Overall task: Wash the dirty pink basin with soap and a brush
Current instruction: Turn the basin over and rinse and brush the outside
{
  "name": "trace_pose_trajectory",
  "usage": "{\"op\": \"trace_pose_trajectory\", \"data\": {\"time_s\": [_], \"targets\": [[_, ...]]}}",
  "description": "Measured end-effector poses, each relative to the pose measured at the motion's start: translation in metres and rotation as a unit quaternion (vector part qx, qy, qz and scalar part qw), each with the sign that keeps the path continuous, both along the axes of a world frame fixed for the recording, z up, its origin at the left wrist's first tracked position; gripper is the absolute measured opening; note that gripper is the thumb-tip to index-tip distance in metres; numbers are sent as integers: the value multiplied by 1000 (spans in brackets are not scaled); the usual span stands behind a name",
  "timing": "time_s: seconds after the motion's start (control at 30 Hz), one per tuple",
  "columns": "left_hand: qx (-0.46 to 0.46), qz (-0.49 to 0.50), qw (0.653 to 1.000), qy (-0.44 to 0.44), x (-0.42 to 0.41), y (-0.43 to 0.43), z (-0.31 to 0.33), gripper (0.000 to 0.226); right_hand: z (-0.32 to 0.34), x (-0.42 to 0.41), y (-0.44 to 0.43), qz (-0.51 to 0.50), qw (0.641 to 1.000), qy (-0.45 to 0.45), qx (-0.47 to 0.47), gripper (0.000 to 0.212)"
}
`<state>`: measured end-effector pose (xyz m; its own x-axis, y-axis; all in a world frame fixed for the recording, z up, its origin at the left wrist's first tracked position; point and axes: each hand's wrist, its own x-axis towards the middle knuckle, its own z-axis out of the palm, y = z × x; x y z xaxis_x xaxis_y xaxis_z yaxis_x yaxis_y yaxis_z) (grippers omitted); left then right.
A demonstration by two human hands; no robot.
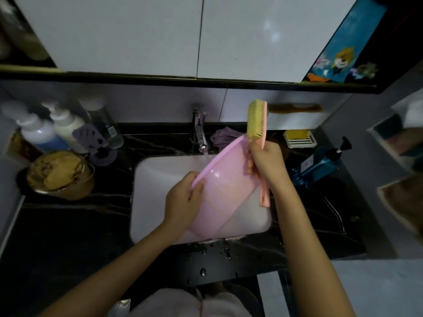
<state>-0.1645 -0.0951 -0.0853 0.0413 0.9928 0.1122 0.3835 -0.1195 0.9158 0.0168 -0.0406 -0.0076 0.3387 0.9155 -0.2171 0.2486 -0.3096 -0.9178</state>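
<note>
The pink basin (225,191) is tilted on its side over the white sink (146,179), its rim slanting up towards the tap (200,133). A thin stream of water falls from the tap just behind the rim. My left hand (183,200) grips the lower part of the rim. My right hand (266,163) holds both the upper right rim and the pink handle of a brush (257,121). The brush stands upright with its yellow bristles facing left. A yellow soap bar (296,134) lies in a white dish at the back right.
Pump bottles (37,133) and a purple holder (91,138) stand at the back left. A brown lidded pot (60,175) sits left of the sink. A blue pump bottle (320,163) lies to the right. A purple cloth (225,135) is behind the basin. Drops wet the black counter (68,225).
</note>
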Motion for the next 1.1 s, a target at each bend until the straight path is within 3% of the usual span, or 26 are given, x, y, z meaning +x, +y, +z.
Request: {"op": "trace_pose_trajectory", "data": {"time_s": [0.13,0.47,0.73,0.87,1.1], "targets": [[-4,81,994,-75,-15,23,9,26,1,20,-13,5,1000,9,-7,23],[38,290,948,-127,12,7,14,44,-54,80,-33,3,993,89,-76,21],[-49,500,841,-200,60,-41,8,42,-93,116,-47,57,984,105,-135,20],[-36,548,792,-266,69,-66,-2,35,-110,116,-50,81,982,96,-138,23],[-105,579,715,-378,68,-115,-2,44,-134,94,-63,96,985,99,-107,32]]}}
